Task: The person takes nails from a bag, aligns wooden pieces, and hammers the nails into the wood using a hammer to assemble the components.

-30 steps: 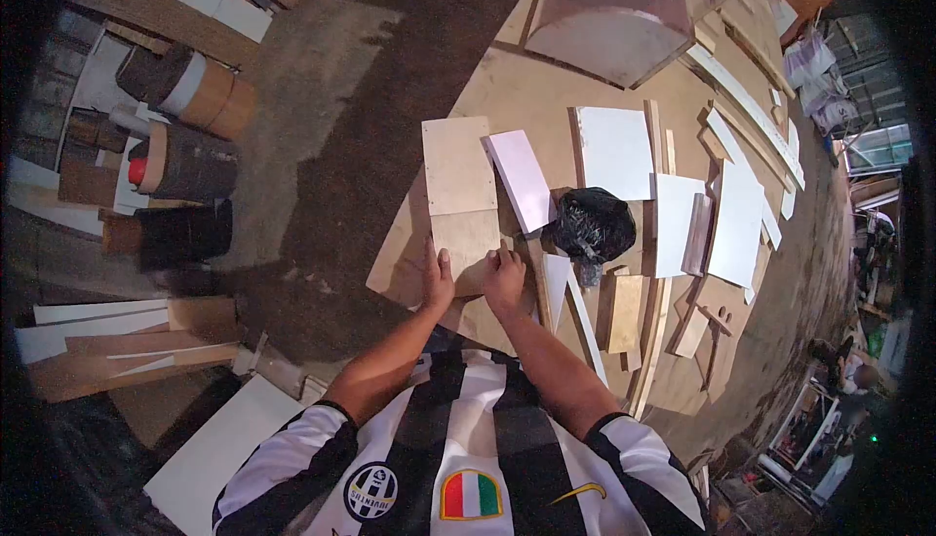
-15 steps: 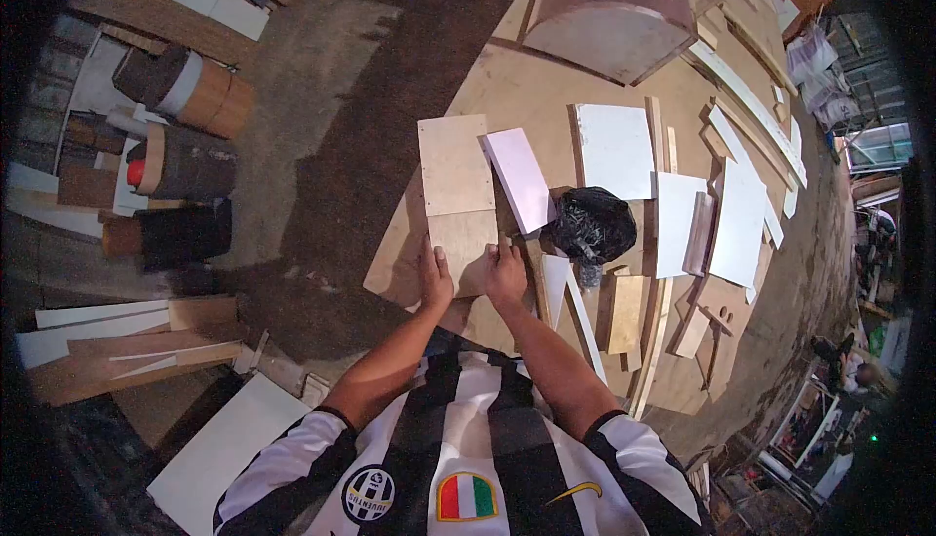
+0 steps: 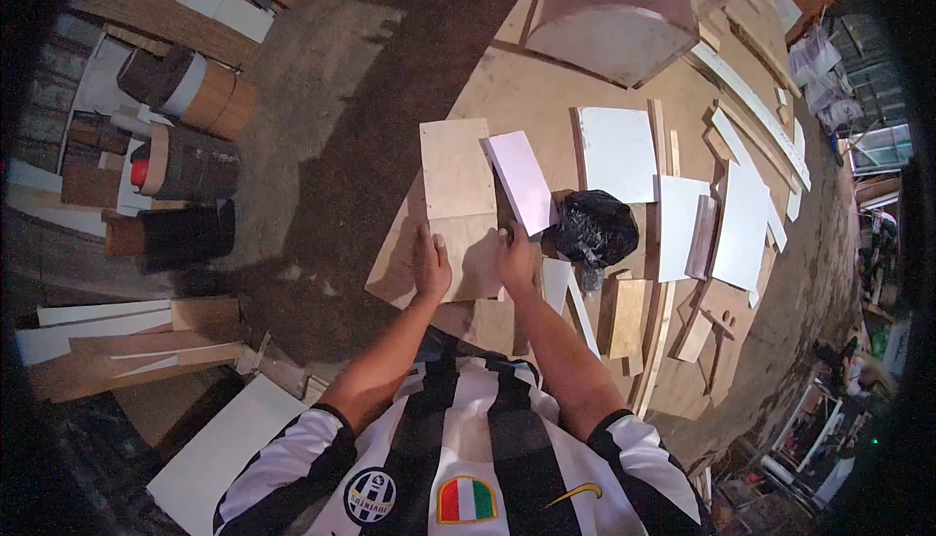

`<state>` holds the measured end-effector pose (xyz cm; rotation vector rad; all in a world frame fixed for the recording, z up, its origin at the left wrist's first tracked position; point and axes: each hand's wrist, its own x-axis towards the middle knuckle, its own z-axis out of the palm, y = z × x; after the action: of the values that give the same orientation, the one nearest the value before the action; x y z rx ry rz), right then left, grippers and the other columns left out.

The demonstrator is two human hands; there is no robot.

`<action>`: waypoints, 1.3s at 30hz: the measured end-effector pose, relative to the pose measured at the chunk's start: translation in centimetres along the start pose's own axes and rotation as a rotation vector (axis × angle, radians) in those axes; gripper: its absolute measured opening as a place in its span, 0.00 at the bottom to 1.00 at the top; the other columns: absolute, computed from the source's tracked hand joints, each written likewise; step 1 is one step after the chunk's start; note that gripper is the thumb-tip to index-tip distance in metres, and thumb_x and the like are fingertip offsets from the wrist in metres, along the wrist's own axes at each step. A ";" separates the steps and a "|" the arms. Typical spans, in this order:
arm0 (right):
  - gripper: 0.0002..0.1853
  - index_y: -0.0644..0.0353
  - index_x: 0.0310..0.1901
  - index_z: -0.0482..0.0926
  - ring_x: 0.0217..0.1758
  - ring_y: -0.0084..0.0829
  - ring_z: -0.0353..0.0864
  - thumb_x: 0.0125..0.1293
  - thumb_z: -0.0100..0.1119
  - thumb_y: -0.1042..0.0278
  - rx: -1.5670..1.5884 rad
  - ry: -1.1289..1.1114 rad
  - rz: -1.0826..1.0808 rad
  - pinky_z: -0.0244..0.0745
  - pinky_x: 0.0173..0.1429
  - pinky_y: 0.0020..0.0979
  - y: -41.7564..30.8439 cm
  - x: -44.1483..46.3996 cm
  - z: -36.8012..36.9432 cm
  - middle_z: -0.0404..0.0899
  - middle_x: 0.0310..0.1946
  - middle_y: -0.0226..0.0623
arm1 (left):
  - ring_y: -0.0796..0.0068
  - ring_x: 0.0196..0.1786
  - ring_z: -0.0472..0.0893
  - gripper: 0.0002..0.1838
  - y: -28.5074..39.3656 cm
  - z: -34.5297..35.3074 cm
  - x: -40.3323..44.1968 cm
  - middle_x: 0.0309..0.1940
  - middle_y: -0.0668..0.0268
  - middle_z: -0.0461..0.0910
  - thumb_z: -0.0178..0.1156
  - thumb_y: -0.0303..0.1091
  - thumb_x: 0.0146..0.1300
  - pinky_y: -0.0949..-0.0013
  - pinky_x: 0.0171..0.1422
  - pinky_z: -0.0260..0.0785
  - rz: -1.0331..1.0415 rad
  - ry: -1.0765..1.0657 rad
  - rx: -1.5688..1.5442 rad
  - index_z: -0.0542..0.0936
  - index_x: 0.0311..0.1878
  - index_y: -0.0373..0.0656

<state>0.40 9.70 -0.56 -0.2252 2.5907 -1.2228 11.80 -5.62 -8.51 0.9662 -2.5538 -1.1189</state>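
A plywood piece (image 3: 455, 168), made of two pale panels meeting at a seam with small fastener marks, lies in front of me on the work surface. My left hand (image 3: 432, 265) is closed on its left edge near the lower end, thumb on the upper side. My right hand (image 3: 517, 261) grips the opposite edge, its fingers partly hidden. Just beyond the right hand is a pinkish-white board (image 3: 522, 181) lying at a slant. A black plastic bag (image 3: 595, 228) sits to the right of that board.
The plywood table (image 3: 531, 78) carries white boards (image 3: 617, 154), wood strips and a short block (image 3: 627, 317). A curved panel form (image 3: 614, 34) stands at the far end. Offcuts and dark rolls (image 3: 195, 161) lie on the floor at left.
Both hands have slid a little farther up the edges of the plywood piece. The piece itself stays nearly in place; the whole view has shifted slightly.
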 end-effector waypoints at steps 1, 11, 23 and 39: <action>0.23 0.69 0.59 0.80 0.55 0.61 0.83 0.76 0.58 0.56 0.041 0.021 0.046 0.77 0.57 0.51 -0.5 0.3 -0.4 0.83 0.47 0.64 | 0.32 0.77 0.61 0.32 0.2 0.1 0.3 0.75 0.34 0.60 0.42 0.43 0.83 0.44 0.81 0.52 0.002 -0.004 0.001 0.56 0.78 0.28; 0.22 0.71 0.62 0.77 0.58 0.63 0.82 0.75 0.59 0.63 0.172 0.051 0.013 0.77 0.62 0.49 1.0 5.9 -1.2 0.83 0.49 0.65 | 0.34 0.79 0.58 0.34 1.5 -0.3 1.2 0.77 0.34 0.57 0.39 0.47 0.84 0.45 0.82 0.51 0.015 0.024 -0.101 0.54 0.79 0.28; 0.24 0.67 0.66 0.73 0.53 0.53 0.83 0.73 0.60 0.65 0.258 0.181 0.072 0.77 0.60 0.47 0.8 1.9 -1.2 0.81 0.53 0.60 | 0.38 0.82 0.54 0.35 0.9 -0.6 1.3 0.79 0.35 0.53 0.38 0.46 0.84 0.49 0.84 0.47 -0.024 -0.048 -0.112 0.48 0.81 0.29; 0.19 0.59 0.61 0.82 0.43 0.53 0.83 0.76 0.58 0.57 -0.117 0.093 -0.068 0.79 0.45 0.49 0.9 -1.0 2.5 0.82 0.40 0.51 | 0.37 0.80 0.59 0.36 3.3 -2.2 1.2 0.78 0.34 0.56 0.38 0.47 0.84 0.51 0.82 0.53 -0.030 -0.089 -0.157 0.47 0.81 0.27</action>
<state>2.10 8.67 -2.62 -0.2879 2.7592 -1.1306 10.13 -6.01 -4.73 0.9392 -2.4807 -1.3771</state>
